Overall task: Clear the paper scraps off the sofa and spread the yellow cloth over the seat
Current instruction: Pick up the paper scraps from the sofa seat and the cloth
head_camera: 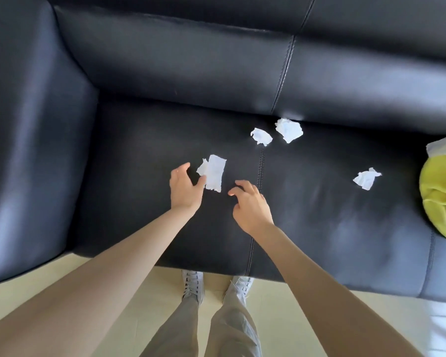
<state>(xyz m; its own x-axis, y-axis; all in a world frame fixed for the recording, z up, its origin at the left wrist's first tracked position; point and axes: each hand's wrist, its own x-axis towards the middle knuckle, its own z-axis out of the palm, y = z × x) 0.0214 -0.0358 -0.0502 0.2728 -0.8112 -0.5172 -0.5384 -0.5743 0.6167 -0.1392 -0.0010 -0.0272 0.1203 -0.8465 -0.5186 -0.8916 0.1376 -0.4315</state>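
We judge the left hand (184, 186), fingers apart beside the flat scrap (214, 173), and the empty, loosely curled right hand (250, 204) may overlook the scrap at three o'clock (366, 178) near the yellow cloth (440, 199).

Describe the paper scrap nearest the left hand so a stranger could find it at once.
On the black sofa seat, look left of the stitched seam. The flat scrap lies beside the left hand. Unlike the three crumpled scraps right of the seam, it is a long, smooth strip.

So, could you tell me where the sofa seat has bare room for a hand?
Bare: between the armrest and the left hand; also the front strip below the lone scrap. Crowded: near the backrest seam, two crumpled scraps; the yellow cloth fills the right edge.
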